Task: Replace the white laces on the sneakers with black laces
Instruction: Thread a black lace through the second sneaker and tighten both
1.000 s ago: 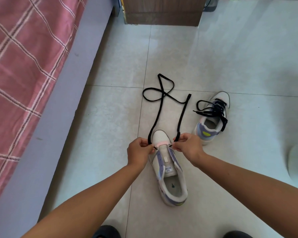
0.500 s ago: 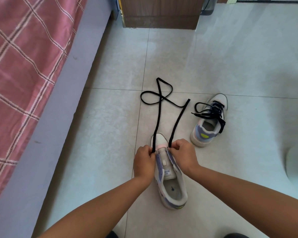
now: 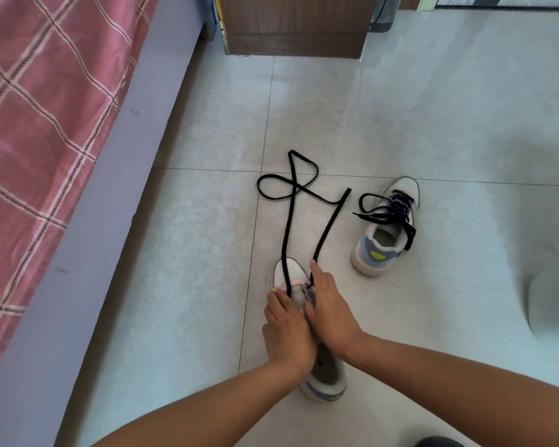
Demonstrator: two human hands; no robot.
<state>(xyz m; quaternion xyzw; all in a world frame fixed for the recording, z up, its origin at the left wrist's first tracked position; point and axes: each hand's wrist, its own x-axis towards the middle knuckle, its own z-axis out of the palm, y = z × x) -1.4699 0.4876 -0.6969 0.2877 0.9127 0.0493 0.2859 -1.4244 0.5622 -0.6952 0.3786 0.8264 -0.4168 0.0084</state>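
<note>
Pale tiled floor (image 3: 433,108), plaid-covered bed (image 3: 46,124)

Two bare forearms, no sleeves; hands (image 3: 307,321) ungloved.

Over the last second both hands have moved from the toe end of the near sneaker (image 3: 288,272) back along its upper, so that the left hand (image 3: 288,330) and right hand (image 3: 329,312) now lie side by side, touching, over the tongue and opening, which they largely cover. Earlier each hand pinched one strand of the black lace (image 3: 286,227) just beside the toe eyelets with the hands apart; now the strands run forward from under the fingers, and the grip itself cannot be made out.
</note>
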